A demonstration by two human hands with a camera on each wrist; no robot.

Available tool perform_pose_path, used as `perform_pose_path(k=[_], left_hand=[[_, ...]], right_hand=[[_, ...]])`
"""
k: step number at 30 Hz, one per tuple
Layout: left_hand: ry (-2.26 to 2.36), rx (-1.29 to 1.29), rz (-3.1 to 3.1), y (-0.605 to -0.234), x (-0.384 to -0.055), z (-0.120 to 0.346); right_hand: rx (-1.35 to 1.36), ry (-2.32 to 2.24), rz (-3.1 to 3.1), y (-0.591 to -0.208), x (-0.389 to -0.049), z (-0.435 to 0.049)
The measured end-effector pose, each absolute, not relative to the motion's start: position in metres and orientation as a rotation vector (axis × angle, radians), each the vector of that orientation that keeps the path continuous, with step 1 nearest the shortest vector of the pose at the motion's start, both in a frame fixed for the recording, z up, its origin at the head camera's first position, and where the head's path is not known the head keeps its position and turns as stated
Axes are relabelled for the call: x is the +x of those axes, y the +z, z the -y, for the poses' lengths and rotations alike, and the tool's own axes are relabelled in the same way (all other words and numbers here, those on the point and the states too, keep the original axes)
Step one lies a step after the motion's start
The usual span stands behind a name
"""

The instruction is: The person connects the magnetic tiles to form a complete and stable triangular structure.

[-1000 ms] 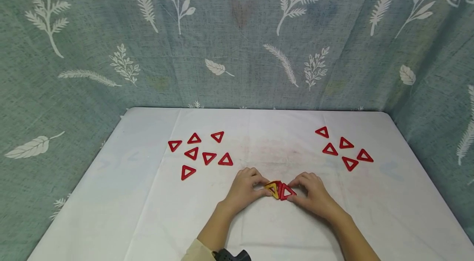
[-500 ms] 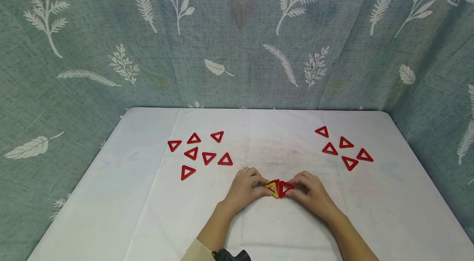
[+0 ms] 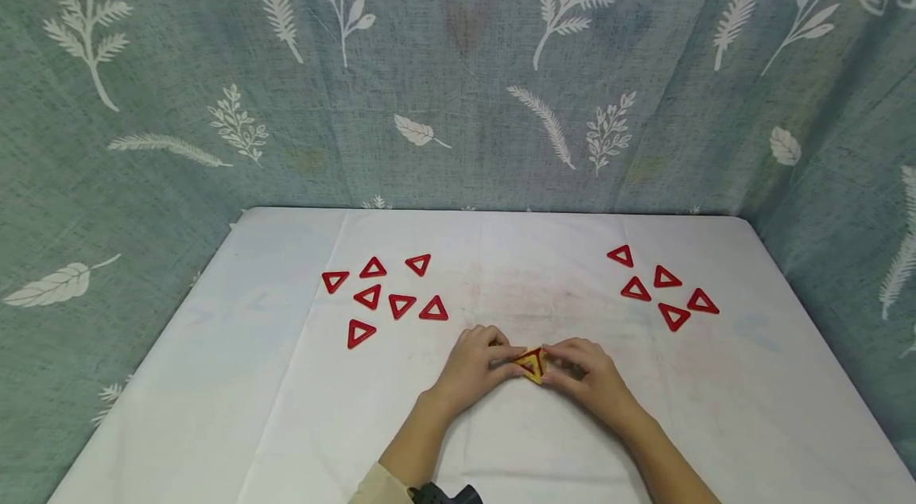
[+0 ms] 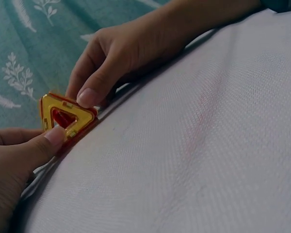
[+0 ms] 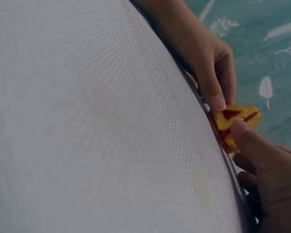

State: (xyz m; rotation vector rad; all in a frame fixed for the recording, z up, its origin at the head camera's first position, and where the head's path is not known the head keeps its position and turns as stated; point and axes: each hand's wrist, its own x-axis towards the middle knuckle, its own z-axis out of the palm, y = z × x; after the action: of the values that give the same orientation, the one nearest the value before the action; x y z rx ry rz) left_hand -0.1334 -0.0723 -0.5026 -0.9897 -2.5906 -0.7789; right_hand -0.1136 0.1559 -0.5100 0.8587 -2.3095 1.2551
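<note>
Between the two hands, close over the white cloth, is a small pyramid-like cluster of triangular magnetic tiles (image 3: 537, 377). A yellow triangle (image 4: 82, 117) with a triangular hole faces the near side, and red edges show behind it. My left hand (image 3: 468, 367) pinches the cluster's left corner between thumb and fingers. From the other side my right hand (image 3: 594, 381) grips it, its thumb (image 5: 250, 141) lying against a yellow face in the right wrist view. The fingers partly cover the cluster, and its far side is hidden.
Several red triangular tiles (image 3: 402, 305) lie scattered on the left of the white tablecloth (image 3: 215, 409). Another group of red triangles (image 3: 674, 317) lies toward the right. A leaf-patterned green curtain (image 3: 458, 91) hangs behind the table.
My right hand has moved left toward my left hand. The red triangle it held beside the cluster has swung in against it, and now the yellow face shows across the front.
</note>
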Motion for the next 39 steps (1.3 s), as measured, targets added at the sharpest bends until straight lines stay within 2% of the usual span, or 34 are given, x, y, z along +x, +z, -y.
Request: perform_pose_path(k=[11, 28, 39], left_hand=[[-0.738, -1.032, 2.584, -0.503, -0.133, 0.07], [-0.719, -0.825, 2.568, -0.504, -0.127, 0.066], [-0.871, -0.65, 2.68, -0.504, -0.132, 0.06]], right_hand=[[0.803, 1.248, 2.363, -0.511, -0.115, -0.154], [0.752, 0.656, 2.396, -0.512, -0.108, -0.142], [0.73, 0.669, 2.341, -0.511, -0.116, -0.14]])
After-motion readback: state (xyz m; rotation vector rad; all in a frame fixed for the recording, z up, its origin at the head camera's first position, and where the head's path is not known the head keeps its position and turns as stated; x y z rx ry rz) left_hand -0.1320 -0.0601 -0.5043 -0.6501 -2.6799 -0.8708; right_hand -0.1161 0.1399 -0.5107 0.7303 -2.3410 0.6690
